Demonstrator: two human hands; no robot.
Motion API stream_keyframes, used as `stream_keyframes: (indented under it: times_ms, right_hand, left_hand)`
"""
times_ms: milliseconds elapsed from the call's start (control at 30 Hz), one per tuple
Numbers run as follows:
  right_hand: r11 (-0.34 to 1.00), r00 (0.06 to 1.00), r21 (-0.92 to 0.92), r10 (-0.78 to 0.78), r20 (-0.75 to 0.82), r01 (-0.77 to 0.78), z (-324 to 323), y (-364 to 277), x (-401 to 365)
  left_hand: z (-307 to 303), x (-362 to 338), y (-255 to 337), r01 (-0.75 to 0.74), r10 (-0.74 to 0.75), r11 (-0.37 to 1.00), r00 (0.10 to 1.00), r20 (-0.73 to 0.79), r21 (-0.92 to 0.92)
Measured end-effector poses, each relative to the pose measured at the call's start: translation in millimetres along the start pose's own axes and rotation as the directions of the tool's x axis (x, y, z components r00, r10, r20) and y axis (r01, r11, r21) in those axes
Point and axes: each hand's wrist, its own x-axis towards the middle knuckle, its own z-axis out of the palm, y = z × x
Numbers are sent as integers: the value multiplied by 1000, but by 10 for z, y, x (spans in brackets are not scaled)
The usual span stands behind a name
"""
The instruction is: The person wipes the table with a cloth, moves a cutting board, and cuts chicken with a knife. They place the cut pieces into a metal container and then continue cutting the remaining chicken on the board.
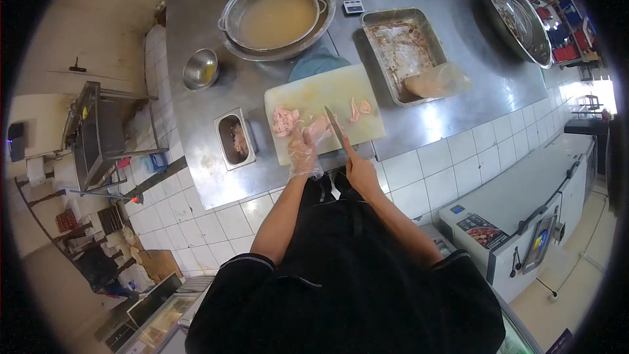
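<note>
My left hand [303, 152], in a clear plastic glove, is closed on a piece of raw meat [319, 129] lying on the white cutting board [354, 82]. In my bare right hand [359, 170] is a knife [335, 124], gripped by its handle, its blade slanting up and left close beside that meat. A heap of cut pink meat [285, 120] lies on the board's left side. To the right of the blade are a few small meat scraps [354, 110]. Left of the board stands a metal container [226, 147] with more meat in it.
Behind the board are a large pot of cloudy liquid [278, 19] in a wide basin and a small metal bowl [200, 69]. A stained baking tray [400, 16] with a plastic bag [439, 82] lies at the right, near a small scale [353, 6]. A big metal bowl [517, 19] stands at the far right.
</note>
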Motion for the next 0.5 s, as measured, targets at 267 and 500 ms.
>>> stream_keyframes:
  times_ms: [267,500]
  right_hand:
    - [988,996,-138,59,-68,-68,94,3,19]
    - [990,994,-139,21,-106,-35,169,-71,-17]
  left_hand:
    - [-262,177,-3,117,-171,967,956,238,224]
    - [-733,56,-180,85,-120,972,981,153,221]
